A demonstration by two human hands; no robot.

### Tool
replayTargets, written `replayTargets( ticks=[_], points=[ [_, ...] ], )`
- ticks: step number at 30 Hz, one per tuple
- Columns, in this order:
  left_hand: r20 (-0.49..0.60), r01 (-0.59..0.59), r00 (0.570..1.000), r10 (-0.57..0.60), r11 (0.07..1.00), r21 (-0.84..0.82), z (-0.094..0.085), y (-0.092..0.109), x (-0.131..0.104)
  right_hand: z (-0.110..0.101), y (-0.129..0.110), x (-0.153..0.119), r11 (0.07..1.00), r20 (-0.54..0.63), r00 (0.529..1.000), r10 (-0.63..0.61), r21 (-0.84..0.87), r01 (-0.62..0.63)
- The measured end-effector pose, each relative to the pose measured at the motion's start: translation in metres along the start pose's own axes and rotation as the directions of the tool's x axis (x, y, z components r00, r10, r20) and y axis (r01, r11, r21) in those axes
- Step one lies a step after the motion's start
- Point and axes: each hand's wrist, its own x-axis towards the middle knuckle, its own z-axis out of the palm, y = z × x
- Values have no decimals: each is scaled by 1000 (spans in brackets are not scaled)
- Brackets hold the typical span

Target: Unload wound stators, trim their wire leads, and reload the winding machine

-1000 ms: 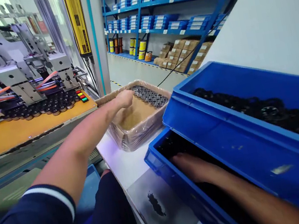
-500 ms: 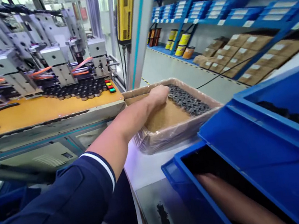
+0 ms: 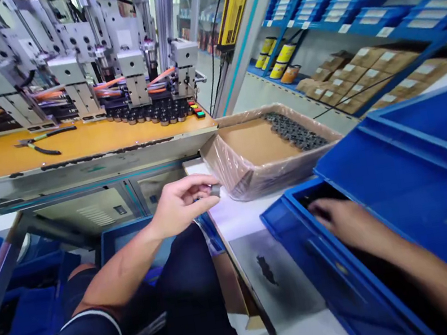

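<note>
My left hand point(image 3: 178, 205) hovers over the edge of the white worktop, thumb and fingertips pinching a small grey cylindrical part point(image 3: 215, 190). Just beyond it stands a plastic-lined carton point(image 3: 245, 172), with rows of small dark parts point(image 3: 297, 131) along its right side on brown cardboard. My right hand point(image 3: 342, 222) is at the mouth of a blue bin point(image 3: 306, 251), its fingers curled together. Blur and shadow hide what those fingers hold, if anything. The bin's inside is dark, and its contents barely show.
A second blue bin point(image 3: 413, 175) rests above the first. On the orange bench point(image 3: 116, 142) lie pliers point(image 3: 46, 144) and several black round parts point(image 3: 163, 112), under machine heads point(image 3: 70, 73). A yellow upright point(image 3: 235, 8) stands at the bench's right end. Shelving point(image 3: 352, 14) fills the back right.
My left hand has come back from the carton toward me and now shows a small grey part in its fingers. My right hand has risen from deep in the bin to its mouth.
</note>
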Motion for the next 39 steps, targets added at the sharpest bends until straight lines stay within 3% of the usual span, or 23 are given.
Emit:
replayTargets(
  ticks=[3, 6, 9, 12, 17, 26, 33, 39],
  points=[
    [10, 81, 997, -80, 988, -128, -8, 15, -31, -16, -40, 9, 997, -217, 975, -39, -76, 23],
    [49, 75, 997, -66, 976, -203, -3, 24, -41, -18, -95, 12, 988, -357, 922, -154, -64, 140],
    [95, 111, 991, -90, 961, -253, 4, 24, -47, -3, -143, 4, 944, -423, 857, -295, 11, 330],
    [142, 195, 977, -161, 942, -273, 10, 20, -55, 17, -166, -11, 857, -424, 823, -378, 175, 484],
    [158, 163, 980, -123, 949, -272, 23, 14, -61, 29, -167, -28, 798, -404, 845, -350, 344, 495],
    [144, 188, 977, -154, 948, -257, 36, 6, -56, 27, -163, -28, 791, -363, 868, -340, 388, 472],
    [209, 298, 948, -241, 903, -309, 44, 7, -53, 28, -158, -25, 806, -403, 832, -381, 297, 512],
    [128, 308, 951, -281, 903, -301, 48, 8, -52, 26, -159, -25, 817, -410, 811, -417, 223, 532]
  ],
)
